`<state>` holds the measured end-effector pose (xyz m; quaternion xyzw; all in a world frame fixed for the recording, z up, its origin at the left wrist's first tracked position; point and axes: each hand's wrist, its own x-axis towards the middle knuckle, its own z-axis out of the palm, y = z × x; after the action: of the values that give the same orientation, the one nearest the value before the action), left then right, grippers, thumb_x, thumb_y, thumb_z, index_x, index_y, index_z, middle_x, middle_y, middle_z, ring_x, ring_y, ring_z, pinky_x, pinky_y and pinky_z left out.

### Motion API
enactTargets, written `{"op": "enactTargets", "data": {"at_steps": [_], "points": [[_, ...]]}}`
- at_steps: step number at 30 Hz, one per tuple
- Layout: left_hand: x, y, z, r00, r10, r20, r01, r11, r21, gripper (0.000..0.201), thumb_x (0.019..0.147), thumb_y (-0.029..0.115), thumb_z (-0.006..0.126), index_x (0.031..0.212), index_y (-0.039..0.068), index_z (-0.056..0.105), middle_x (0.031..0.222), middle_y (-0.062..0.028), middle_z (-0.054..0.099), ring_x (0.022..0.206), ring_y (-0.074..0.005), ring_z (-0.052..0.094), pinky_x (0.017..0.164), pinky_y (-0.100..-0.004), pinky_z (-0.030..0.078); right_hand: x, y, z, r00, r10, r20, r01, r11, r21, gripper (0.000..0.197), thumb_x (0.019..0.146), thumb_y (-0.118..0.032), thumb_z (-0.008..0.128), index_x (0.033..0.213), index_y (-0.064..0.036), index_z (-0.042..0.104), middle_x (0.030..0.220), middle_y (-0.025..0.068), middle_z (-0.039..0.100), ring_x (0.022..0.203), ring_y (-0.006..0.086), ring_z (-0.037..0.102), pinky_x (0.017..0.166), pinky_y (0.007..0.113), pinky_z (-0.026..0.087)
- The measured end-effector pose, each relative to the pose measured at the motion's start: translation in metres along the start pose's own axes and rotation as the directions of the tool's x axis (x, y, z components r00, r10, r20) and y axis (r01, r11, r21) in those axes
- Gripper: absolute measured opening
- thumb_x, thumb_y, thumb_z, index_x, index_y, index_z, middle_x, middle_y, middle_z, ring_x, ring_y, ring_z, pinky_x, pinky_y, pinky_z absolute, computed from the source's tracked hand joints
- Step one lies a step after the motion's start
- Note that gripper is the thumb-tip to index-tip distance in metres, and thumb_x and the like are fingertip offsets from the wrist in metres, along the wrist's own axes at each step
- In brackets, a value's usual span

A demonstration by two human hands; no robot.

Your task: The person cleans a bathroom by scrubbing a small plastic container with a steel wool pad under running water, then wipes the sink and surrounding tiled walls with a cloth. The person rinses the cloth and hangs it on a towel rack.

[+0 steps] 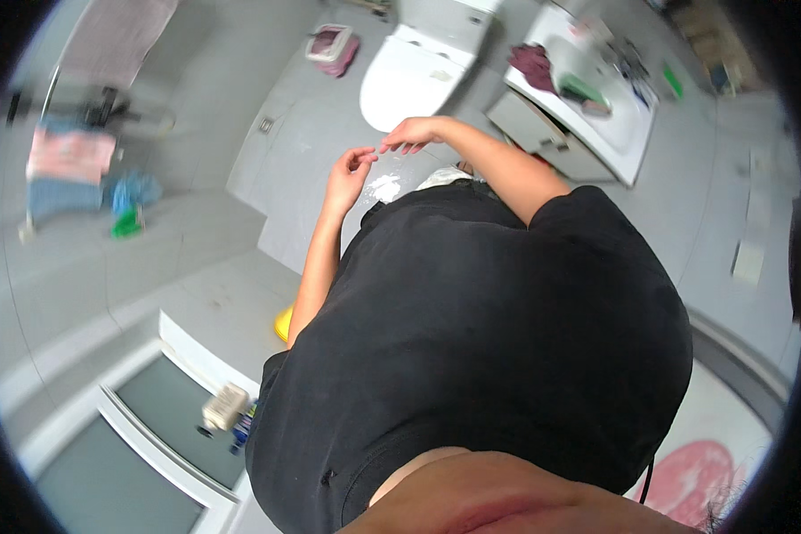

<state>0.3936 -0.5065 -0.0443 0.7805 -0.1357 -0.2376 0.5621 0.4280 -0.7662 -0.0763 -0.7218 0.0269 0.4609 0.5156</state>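
My left hand is held out over the floor, its fingers loosely bent and apart, with nothing seen in it. Close by, my right hand hangs in front of the toilet with its fingers stretched out and spread a little. It holds nothing that I can see. The fingertips of both hands almost meet; whether they touch I cannot tell. Below them a white patch lies on the grey tiled floor, powdery or foamy in look. The white toilet stands just beyond my hands.
A small waste bin with a pinkish liner stands left of the toilet. At right is a washbasin cabinet with a dark red cloth on its edge. Towels hang at left. Something yellow shows by my left elbow.
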Motion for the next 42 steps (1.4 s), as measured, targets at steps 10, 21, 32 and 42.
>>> {"op": "enactTargets", "data": {"at_steps": [10,21,32,42], "points": [[0.168,0.116,0.222,0.874,-0.008,0.486,-0.076,0.985,0.153,0.025,0.102,0.017,0.062,0.124,0.005,0.068,0.107,-0.0080,0.075,0.096,-0.0146,0.067,0.089,-0.0311,0.053,-0.177,0.251,-0.219,0.903,0.309,-0.298,-0.224,0.931,0.287,0.047,0.095,-0.058,0.060,0.130,-0.0281,0.071,0.124,0.0044,0.071,0.108,0.0205,0.064,0.090,0.038,0.052],[0.228,0.126,0.316,0.764,-0.237,0.600,-0.058,0.902,0.429,0.031,0.103,0.022,0.060,0.125,0.001,0.064,0.107,-0.0167,0.075,0.100,-0.0293,0.072,0.088,-0.0387,0.055,-0.175,0.409,-0.366,0.514,0.801,-0.305,0.580,-0.062,0.813,0.094,0.081,-0.047,0.085,0.156,-0.0158,0.039,0.159,0.0143,0.042,0.143,0.0330,0.040,0.118,0.060,0.032],[0.236,0.121,0.296,0.701,-0.476,0.530,0.117,0.811,0.573,0.035,0.106,0.026,0.055,0.129,0.000,0.062,0.112,-0.0178,0.074,0.105,-0.0287,0.071,0.093,-0.0392,0.054,-0.136,0.417,-0.386,0.116,0.984,-0.136,0.542,0.052,0.839,0.105,0.077,-0.023,0.087,0.158,-0.0151,0.021,0.141,0.0232,0.058,0.124,0.0372,0.062,0.108,0.050,0.050],[0.263,0.132,0.340,0.649,-0.398,0.649,-0.004,0.851,0.525,0.032,0.107,0.025,0.056,0.128,0.002,0.063,0.109,-0.0166,0.075,0.102,-0.0274,0.072,0.090,-0.0386,0.055,-0.157,0.434,-0.369,0.115,0.989,0.087,0.890,-0.142,0.434,0.124,0.069,-0.024,0.095,0.155,-0.0092,0.007,0.148,0.0242,0.045,0.128,0.0398,0.056,0.111,0.049,0.050]]}}
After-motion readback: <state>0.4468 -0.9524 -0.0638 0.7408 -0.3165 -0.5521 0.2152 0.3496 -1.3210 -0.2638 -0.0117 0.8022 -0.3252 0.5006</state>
